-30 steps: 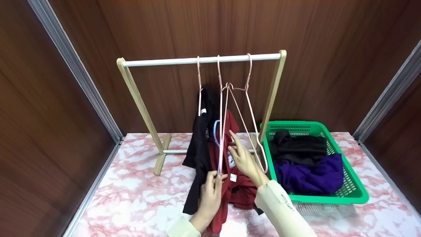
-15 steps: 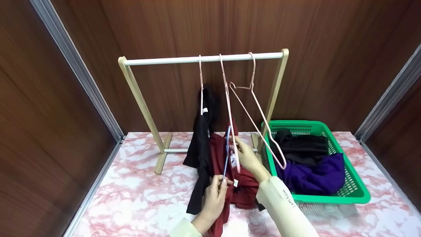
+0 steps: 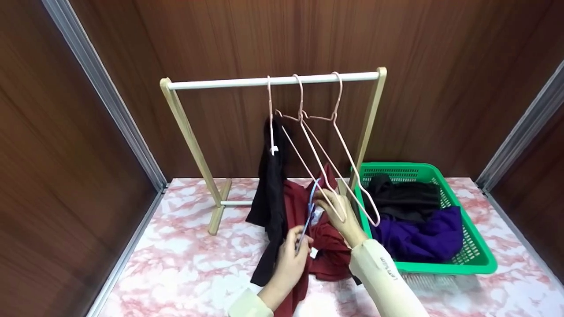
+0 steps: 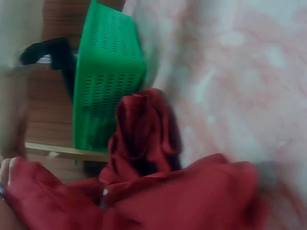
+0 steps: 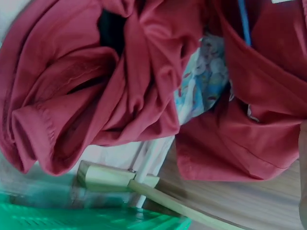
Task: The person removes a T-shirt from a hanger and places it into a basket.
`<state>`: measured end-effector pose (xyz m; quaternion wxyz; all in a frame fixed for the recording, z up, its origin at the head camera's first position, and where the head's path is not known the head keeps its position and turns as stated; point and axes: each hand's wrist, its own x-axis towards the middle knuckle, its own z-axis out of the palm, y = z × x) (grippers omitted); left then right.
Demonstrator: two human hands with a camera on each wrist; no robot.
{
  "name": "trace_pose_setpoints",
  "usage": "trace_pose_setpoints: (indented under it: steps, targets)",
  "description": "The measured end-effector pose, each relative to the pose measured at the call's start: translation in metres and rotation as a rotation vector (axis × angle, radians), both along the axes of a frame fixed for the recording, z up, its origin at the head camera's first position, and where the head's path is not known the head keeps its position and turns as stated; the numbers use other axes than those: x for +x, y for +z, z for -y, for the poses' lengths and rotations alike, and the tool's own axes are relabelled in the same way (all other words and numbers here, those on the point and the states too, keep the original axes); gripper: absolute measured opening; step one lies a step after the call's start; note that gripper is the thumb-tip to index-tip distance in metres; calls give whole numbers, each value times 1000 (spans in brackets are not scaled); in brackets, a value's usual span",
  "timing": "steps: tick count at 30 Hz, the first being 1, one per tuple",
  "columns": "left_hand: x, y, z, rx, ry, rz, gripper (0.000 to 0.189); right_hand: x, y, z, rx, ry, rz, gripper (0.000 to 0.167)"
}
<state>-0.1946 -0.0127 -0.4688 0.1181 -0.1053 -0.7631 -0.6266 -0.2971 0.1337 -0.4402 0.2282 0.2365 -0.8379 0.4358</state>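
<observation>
A dark red garment [image 3: 297,202] hangs in front of the rack, with a blue clothes hanger [image 3: 311,204] at its neck opening and a printed patch [image 5: 206,79] showing inside. My left hand [image 3: 291,259] pinches the lower end of that hanger. Behind the middle pink hanger [image 3: 318,154], my right hand [image 3: 341,215] has its fingers curled at the garment's upper edge, pinching the red cloth. In the left wrist view, fingertips [image 4: 5,170] meet the red cloth at the left edge. The garment's lower part bunches above the marbled table. Cloth partly hides the left fingers.
Pink hangers hang from the rack's white bar [image 3: 211,83]; the left one [image 3: 271,119] is beside a black garment [image 3: 271,193]. A green basket [image 3: 440,267] at right holds black cloth [image 3: 403,193] and purple cloth [image 3: 418,235]. Brown panels enclose the table [image 3: 185,264].
My left hand has shifted slightly right with the blue hanger. My right hand's extended fingers have curled onto the red cloth. The middle and right pink hangers have swung and turned.
</observation>
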Motion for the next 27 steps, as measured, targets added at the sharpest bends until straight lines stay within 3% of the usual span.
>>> trace_pose_setpoints:
  steps: [2, 5, 11, 15, 18, 23, 27]
  targets:
    - [-4, 6, -1, 74, -23, 23, 30, 0, -2, -1, 27, 9, -26, 13]
    - [-9, 13, -2, 98, -19, 36, 36, 0, -4, -2, 70, 30, -122, 11]
    - [-15, 19, -5, -50, 89, -61, 32, -2, -4, -3, 77, 96, -280, 6]
    - [-17, 18, -8, -103, 138, -112, 25, 0, 1, -6, 67, 127, -257, 8]
    - [-16, 19, -7, -95, 143, -95, 21, 1, 4, -7, 25, 126, -188, 11]
    - [-13, 19, -4, -76, 121, -38, 23, -1, 7, -8, -67, 9, -81, 15]
    - [-12, 19, -2, -111, 145, -65, 23, -2, 9, -8, -87, -64, -42, 15]
